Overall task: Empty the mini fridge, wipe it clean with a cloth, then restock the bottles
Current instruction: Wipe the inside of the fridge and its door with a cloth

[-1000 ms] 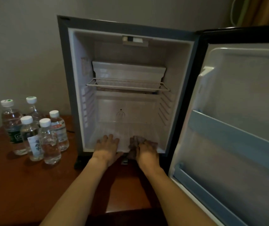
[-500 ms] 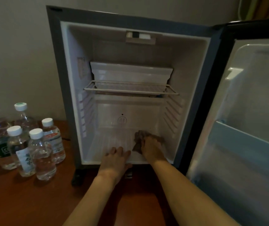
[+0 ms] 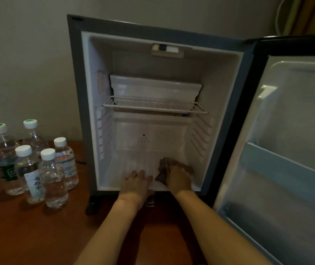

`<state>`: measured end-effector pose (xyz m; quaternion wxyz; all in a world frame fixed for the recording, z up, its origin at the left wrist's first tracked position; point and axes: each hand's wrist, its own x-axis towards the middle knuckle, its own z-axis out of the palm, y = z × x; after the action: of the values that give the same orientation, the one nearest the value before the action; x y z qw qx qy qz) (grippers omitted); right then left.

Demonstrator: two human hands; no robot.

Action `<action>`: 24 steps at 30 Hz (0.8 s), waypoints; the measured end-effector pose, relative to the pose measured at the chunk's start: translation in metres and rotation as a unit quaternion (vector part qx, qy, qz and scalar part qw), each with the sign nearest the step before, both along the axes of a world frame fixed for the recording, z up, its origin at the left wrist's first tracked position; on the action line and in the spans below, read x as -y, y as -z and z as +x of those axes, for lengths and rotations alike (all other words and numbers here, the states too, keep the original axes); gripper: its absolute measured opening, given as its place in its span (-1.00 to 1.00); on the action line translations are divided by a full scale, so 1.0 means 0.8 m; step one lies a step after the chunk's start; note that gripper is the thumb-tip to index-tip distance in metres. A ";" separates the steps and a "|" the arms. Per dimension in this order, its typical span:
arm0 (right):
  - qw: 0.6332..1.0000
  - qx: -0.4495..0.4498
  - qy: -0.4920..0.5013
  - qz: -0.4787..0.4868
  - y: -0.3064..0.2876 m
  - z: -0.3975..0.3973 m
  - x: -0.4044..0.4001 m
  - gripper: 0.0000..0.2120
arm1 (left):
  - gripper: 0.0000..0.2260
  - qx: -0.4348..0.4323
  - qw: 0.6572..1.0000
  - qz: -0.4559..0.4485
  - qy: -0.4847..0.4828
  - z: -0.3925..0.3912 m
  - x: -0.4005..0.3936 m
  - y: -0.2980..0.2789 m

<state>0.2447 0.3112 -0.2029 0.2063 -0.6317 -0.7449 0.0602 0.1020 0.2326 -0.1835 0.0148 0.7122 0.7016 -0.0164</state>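
table [image 3: 19, 236]: reddish-brown wood | wall [image 3: 23, 64]: plain grey | curtain [image 3: 309, 14]: possibly yellow-brown, top right

Dim, warm-toned view from my head camera. The pale fridge interior [image 3: 149, 142] reads brightest; the wooden tabletop [image 3: 28, 232] falls into deep shadow. Wide-angle distortion bows the door [image 3: 286, 150]. Detail is soft and grainy throughout.
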 end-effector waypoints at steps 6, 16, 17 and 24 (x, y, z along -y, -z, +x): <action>0.998 0.037 -0.010 0.049 0.030 0.019 0.045 -0.81 | -0.50 0.007 1.000 0.000 -0.001 0.000 0.005 -0.006; 1.000 0.010 0.008 0.004 0.001 0.025 0.024 -0.69 | -0.50 0.015 1.000 0.014 0.002 -0.003 0.004 0.000; 1.000 0.008 0.009 0.016 0.001 0.023 0.014 -0.70 | -0.50 0.015 1.000 0.012 0.001 -0.003 0.003 0.000; 1.000 -0.018 0.001 0.012 -0.011 0.010 -0.041 -0.67 | -0.53 0.031 1.000 0.005 -0.003 -0.003 -0.006 0.001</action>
<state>0.2525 0.3437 -0.1942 0.2273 -0.6288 -0.7410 0.0623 0.1000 0.2375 -0.1842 0.0333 0.7106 0.7028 0.0091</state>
